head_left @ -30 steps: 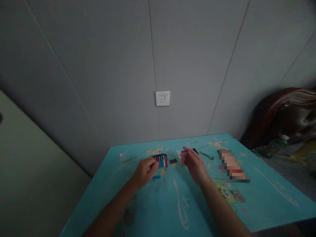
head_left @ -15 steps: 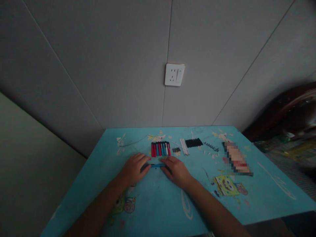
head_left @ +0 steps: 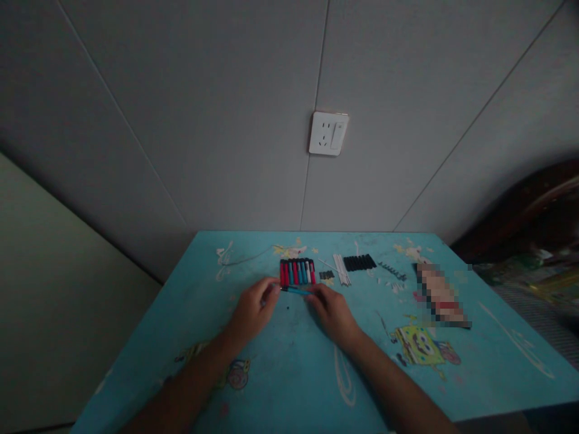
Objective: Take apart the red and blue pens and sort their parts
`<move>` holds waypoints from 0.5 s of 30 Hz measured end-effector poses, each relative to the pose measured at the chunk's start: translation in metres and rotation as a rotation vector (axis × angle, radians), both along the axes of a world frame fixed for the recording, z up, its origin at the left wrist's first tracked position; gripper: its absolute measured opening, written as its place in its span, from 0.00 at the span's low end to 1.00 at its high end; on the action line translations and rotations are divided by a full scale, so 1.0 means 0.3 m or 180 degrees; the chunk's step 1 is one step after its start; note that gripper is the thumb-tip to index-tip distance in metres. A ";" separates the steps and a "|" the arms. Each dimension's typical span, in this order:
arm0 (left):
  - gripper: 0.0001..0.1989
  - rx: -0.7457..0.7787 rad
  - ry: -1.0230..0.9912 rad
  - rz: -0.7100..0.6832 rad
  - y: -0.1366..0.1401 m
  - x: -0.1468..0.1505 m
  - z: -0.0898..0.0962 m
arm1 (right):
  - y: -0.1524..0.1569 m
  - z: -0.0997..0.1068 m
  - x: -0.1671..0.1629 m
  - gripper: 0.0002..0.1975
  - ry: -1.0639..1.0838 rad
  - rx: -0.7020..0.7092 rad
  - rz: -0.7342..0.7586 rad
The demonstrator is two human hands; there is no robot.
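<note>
Two hands meet at one slim blue rod in the head view: the blue rod [head_left: 299, 292] lies between them, just near of the row of coloured tubes [head_left: 297, 273]. A loose pinch could let it slip and knock that close row. The left hand [head_left: 253, 306] pinches its left end, the right hand [head_left: 333, 310] its right, both angled inward.
</note>
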State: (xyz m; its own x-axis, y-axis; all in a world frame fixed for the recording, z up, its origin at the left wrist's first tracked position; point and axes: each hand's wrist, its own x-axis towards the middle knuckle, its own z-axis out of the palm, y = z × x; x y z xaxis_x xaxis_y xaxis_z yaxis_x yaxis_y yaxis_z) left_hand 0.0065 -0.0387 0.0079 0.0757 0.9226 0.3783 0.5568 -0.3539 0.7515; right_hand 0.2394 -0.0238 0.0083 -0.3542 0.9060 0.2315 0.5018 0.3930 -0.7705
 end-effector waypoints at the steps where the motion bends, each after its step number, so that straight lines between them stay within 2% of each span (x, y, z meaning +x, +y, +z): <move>1: 0.12 -0.0143 -0.0172 -0.0040 -0.001 0.006 -0.003 | 0.001 -0.002 0.002 0.10 0.0044 -0.0055 -0.0062; 4: 0.11 -0.0331 -0.0512 -0.0081 0.002 0.022 -0.012 | -0.001 -0.006 0.000 0.09 0.0073 -0.0125 -0.0150; 9: 0.11 -0.0126 -0.0792 0.0033 -0.008 0.040 -0.006 | -0.019 -0.001 -0.019 0.08 0.0002 -0.0148 0.0136; 15: 0.07 0.0363 -0.0357 -0.0061 -0.031 0.046 0.004 | -0.024 0.003 -0.040 0.06 -0.0288 0.0206 0.0377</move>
